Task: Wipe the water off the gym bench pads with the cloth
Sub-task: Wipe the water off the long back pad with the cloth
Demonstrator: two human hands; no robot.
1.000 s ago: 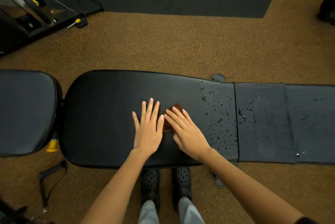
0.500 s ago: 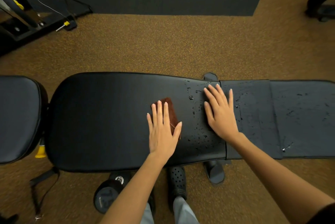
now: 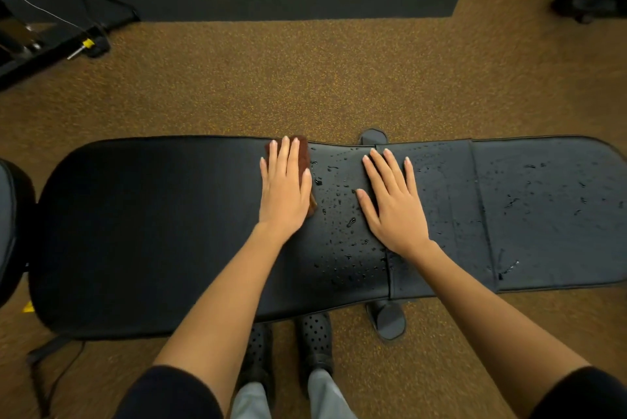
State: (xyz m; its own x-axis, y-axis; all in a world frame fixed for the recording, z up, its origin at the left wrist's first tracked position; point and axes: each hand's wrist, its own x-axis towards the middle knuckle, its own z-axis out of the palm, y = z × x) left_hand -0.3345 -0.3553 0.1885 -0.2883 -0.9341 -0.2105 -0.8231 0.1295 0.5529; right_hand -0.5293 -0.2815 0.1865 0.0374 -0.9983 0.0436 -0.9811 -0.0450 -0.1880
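Flat and straight-fingered, the left hand presses the cloth down on the long pad; it grips nothing, only bears on the brown cloth, most of which is hidden under the palm. The cloth lies at the far edge of that pad, with its right edge just at the start of the wet patch. The right hand rests flat too, fingers spread, across the seam between the long pad and the end pad, holding nothing.

By the look of it, the job is roughly half done: the long pad to the left of the cloth looks dry, while drops are thick between the two hands and scattered across the end pad. A third pad shows at the left edge, too little to judge. No containers are in view.
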